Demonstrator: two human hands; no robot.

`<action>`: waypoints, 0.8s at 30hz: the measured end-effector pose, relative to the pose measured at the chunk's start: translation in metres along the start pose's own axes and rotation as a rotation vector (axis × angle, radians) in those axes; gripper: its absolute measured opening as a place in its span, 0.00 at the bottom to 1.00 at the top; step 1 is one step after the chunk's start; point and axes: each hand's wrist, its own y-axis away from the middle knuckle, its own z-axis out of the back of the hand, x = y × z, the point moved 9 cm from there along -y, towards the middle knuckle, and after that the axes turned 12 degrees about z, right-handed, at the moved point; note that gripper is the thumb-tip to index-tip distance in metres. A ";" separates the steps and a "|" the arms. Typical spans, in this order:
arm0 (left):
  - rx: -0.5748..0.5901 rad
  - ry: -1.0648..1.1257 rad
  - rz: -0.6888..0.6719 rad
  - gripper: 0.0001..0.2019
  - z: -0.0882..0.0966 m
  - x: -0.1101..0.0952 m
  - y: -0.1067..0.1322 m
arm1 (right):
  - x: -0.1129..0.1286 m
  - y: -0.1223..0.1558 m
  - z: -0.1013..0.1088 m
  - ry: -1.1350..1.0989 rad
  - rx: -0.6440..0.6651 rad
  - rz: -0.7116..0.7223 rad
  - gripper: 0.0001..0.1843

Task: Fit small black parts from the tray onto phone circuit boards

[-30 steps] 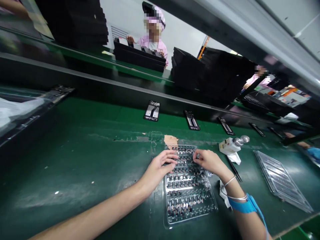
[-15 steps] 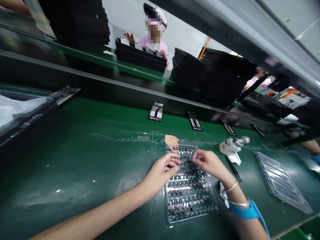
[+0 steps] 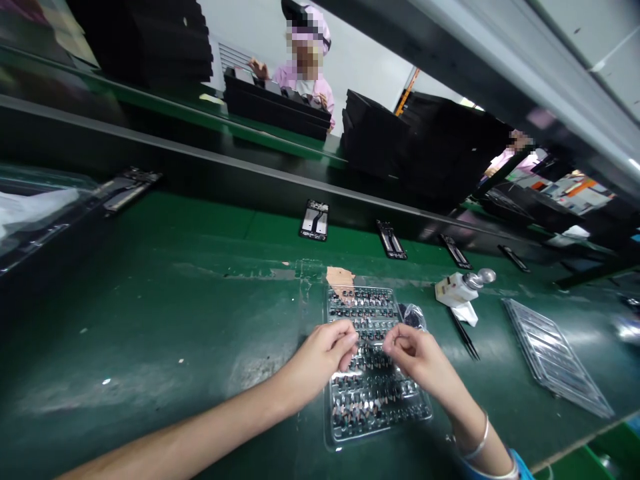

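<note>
The left hand (image 3: 320, 357) and the right hand (image 3: 417, 357) hang side by side over a clear plastic tray (image 3: 326, 417), with their fingertips turned in to face each other. Neither hand is spread. On each hand, the fingers curl in and the thumb and first finger pinch close together. A tiny thing may sit in each pinch, but the fingers hide it, so I cannot tell. A small gap lies between the two hands.

The tray sits right under both hands. Its long axis runs from 12 o'clock to 6 o'clock. Neither hand is much nearer to it: the left hand is over its 9 o'clock side and the right hand is over its 3 o'clock side. Rows of small metal parts (image 3: 370, 400) fill the tray and show above and below the hands.

The left arm comes in from 8 o'clock. The right arm comes in from 5 o'clock and wears a silver bangle (image 3: 477, 440).

At 1 o'clock from the right hand, a small clear bag (image 3: 413, 317) lies on the tray's corner. Past it are a white dispenser (image 3: 457, 290) and black tweezers (image 3: 464, 335). At 3 o'clock lies a second clear tray (image 3: 555, 357). At 12 o'clock, black phone frames (image 3: 315, 220) sit in a row on the green bench (image 3: 125, 320).
</note>
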 end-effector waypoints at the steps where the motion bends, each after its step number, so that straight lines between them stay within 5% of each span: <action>1: -0.001 -0.003 -0.003 0.13 0.000 0.000 0.000 | -0.005 0.001 0.003 0.149 -0.011 -0.004 0.07; 4: 0.013 -0.020 -0.005 0.11 -0.002 -0.001 -0.001 | -0.013 0.004 0.005 0.454 -0.038 -0.023 0.05; 7: 0.034 -0.032 0.021 0.09 -0.005 -0.001 0.000 | -0.012 0.012 0.014 0.502 -0.127 -0.028 0.05; 11: 0.047 -0.032 0.066 0.10 -0.006 0.004 -0.002 | -0.009 0.040 0.059 0.525 -0.468 0.011 0.14; 14: 0.054 -0.021 0.086 0.09 -0.006 0.009 -0.004 | -0.015 0.062 0.082 0.740 -0.652 0.005 0.16; 18: 0.061 -0.001 0.105 0.09 -0.007 0.015 -0.007 | -0.030 0.057 0.064 1.037 -0.523 0.028 0.14; 24: 0.059 -0.001 0.088 0.08 -0.008 0.015 -0.007 | -0.043 0.044 0.047 1.069 -0.441 0.036 0.14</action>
